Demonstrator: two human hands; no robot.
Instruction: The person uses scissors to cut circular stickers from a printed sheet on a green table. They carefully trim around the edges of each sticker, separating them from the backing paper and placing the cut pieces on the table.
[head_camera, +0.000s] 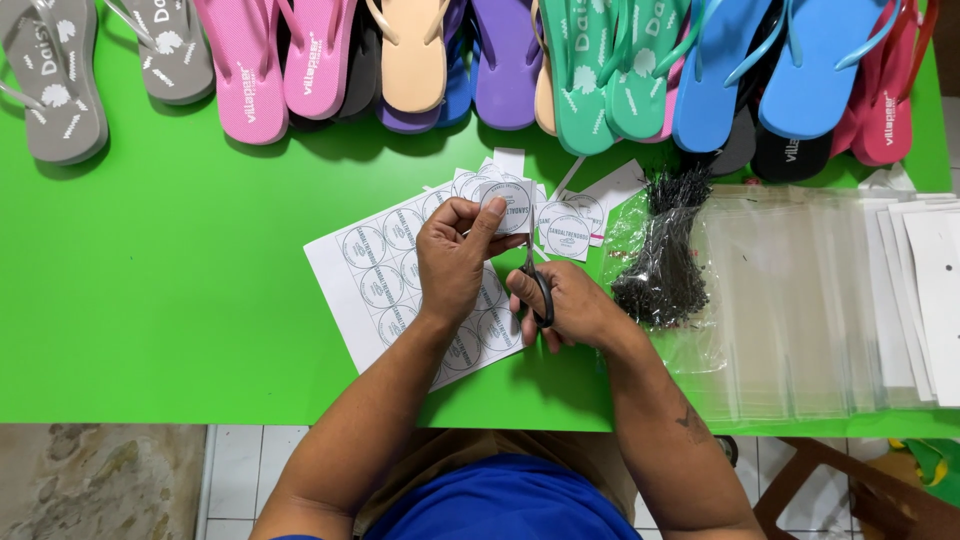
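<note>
The person sits at a bright green bench (180, 300), both hands over a white sheet of round printed labels (375, 270). The left hand (455, 262) is closed in a pinch, thumb and fingertips gripping a small square cut-out label (507, 205) and holding it up just above the sheet. The right hand (570, 305) is wrapped around the black handles of a pair of scissors (535, 280), fingers through the loops; the blades point up toward the held label and meet its lower edge, though how far apart the blades stand cannot be told from this view.

Just beyond the hands, a few labels already cut loose (565, 230) lie on the bench, touching the top edge of the sheet. To the right of them is a clear bag holding a bundle of thin black plastic fasteners (665, 250), and further right a spread stack of clear plastic sleeves (790, 290) with white card inserts (925, 290) overlapping at the far edge.

Along the back of the bench runs a row of flip-flops: grey ones (60, 85) at the left, then pink (275, 60), cream (412, 55), purple (505, 60), teal (600, 75), blue (770, 65), and a red-pink pair (885, 110) at the right end.
</note>
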